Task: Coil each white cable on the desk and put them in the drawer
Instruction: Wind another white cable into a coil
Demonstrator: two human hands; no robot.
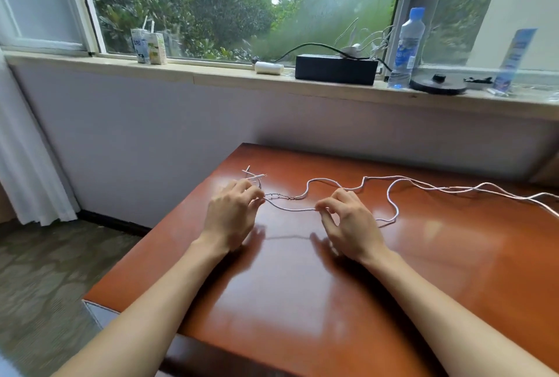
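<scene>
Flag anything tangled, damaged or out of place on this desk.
The white cable sprawls uncoiled across the desk. A twisted stretch sits between the left hand and right hand, which both pinch the cable. Nothing looks spilled or broken.

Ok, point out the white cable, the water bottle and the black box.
white cable (290,209): head view, on the raised stretch.
water bottle (403,57): head view, on the label.
black box (335,73): head view, on the front face.

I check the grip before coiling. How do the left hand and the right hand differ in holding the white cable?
The left hand grips the white cable near the plug ends, which stick out past its fingers; the right hand pinches it farther along. Past the right hand the cable trails loose over the desk; past the left hand only the ends. Both hold one short sagging span between them.
</scene>
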